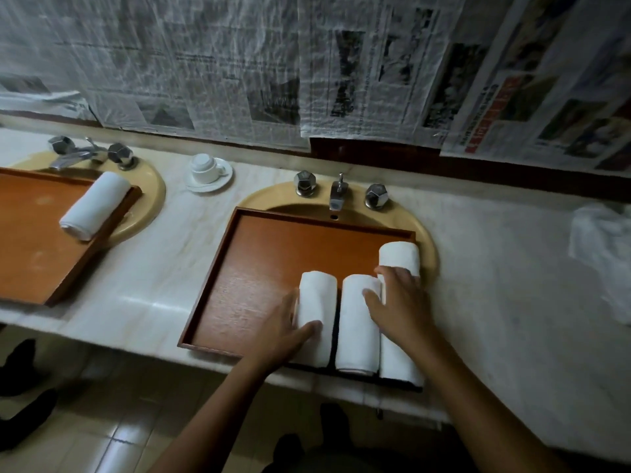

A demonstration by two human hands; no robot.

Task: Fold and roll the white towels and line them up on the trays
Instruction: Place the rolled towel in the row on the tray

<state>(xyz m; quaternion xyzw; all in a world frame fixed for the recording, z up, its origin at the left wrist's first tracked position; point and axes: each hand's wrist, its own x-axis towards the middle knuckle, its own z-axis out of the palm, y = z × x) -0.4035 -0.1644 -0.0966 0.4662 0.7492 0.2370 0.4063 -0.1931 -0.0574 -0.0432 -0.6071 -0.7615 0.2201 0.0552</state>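
No readable text anywhere. Newspaper sheets (358,63) on the far wall carry print and photos, all too blurred to read. Far-right sheet (546,97) has a red headline band, illegible. Nothing printed elsewhere.

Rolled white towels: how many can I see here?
4. On the near tray, side by side: left roll, middle roll, right roll. A fourth roll lies on the left tray, which is partly cut off, so more may be hidden.
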